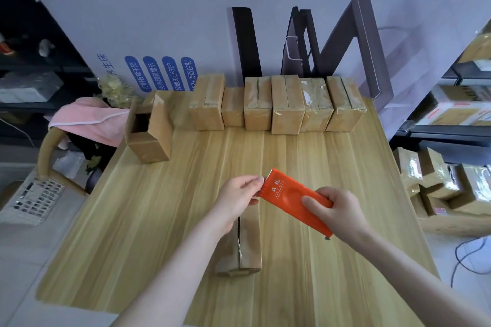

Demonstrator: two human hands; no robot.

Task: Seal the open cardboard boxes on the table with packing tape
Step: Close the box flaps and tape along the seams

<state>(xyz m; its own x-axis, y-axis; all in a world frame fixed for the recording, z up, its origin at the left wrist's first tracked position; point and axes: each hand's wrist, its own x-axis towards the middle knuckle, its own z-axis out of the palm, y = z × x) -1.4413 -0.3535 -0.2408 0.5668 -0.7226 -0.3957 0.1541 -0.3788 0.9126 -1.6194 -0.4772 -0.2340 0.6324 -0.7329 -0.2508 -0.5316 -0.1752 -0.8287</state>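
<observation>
Wood-grain tabletop (318,156) bears a back row of taped brown cardboard boxes (276,106), an open-topped brown cardboard box (148,135) far left, and a small brown cardboard box (248,249) nearest. Above it, the right hand (337,210) grips an orange plastic tape dispenser (287,191); the left hand (237,199) pinches its toothed end.

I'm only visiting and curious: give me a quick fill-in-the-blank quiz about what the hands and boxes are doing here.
1. The right hand grips a tape dispenser coloured ____.
2. The left hand pinches its toothed end, over a box lying on the wooden ____.
3. Along the far edge stands a row of ____ closed boxes.
4. The lone box at the far left has its top ____.
Missing words: orange; table; six; open.
</observation>
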